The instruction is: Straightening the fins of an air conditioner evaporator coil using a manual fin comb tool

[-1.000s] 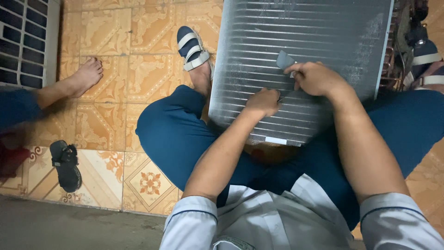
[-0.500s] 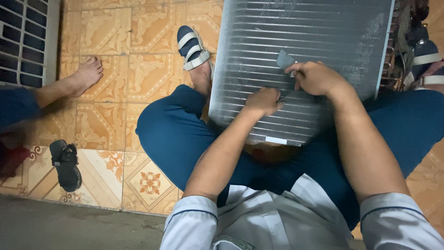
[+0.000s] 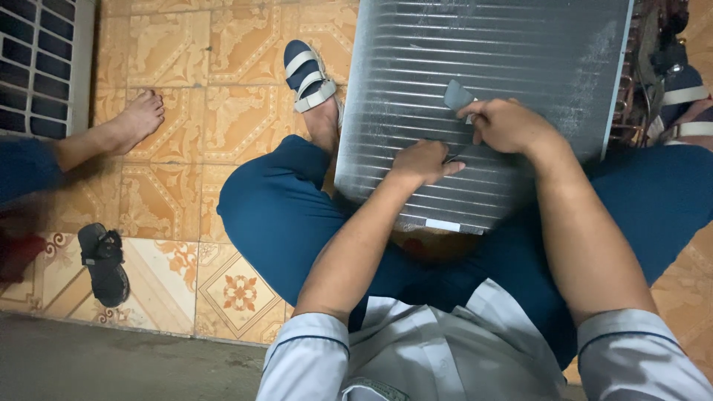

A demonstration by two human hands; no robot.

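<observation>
A large grey finned metal coil panel [image 3: 520, 52] leans against my knees, tilted away from me. My left hand [image 3: 422, 163] rests with curled fingers on its fins near the lower middle. My right hand [image 3: 507, 125] grips a small grey flat tool [image 3: 457, 95], whose blade sticks up to the left and lies against the fins. A thin dark part of the tool shows between my two hands. I sit with both legs in dark blue trousers around the panel.
Patterned orange floor tiles [image 3: 186, 148] lie to the left. My sandalled foot [image 3: 308, 74] sits beside the panel. Another person's bare foot [image 3: 137, 119] reaches in from the left, near a black sandal [image 3: 104, 263]. A grille [image 3: 33, 67] is at top left.
</observation>
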